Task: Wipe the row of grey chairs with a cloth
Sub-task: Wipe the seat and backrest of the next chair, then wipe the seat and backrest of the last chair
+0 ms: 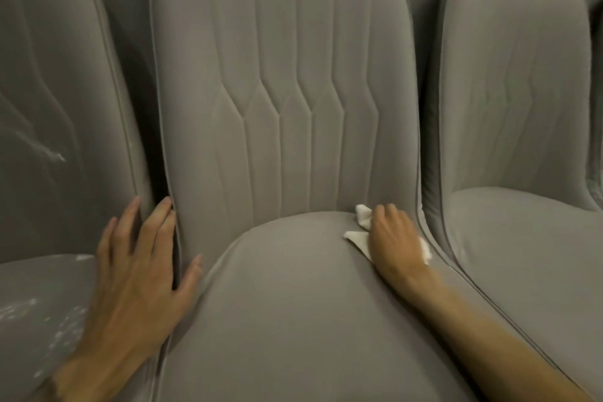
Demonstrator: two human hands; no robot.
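I see the right hand (396, 238) holding a small white cloth (359, 240) at the seat crease of the middle grey upholstered chair (293, 320). The left hand (137, 268) rests flat on that chair's left edge.

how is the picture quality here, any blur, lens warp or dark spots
Head view: dim, flat light, deep shadow in the gaps beside the middle chair; wide-angle lens bows the chair backs; left hand and the right chair look soft; the white cloth under the right hand is the brightest patch.
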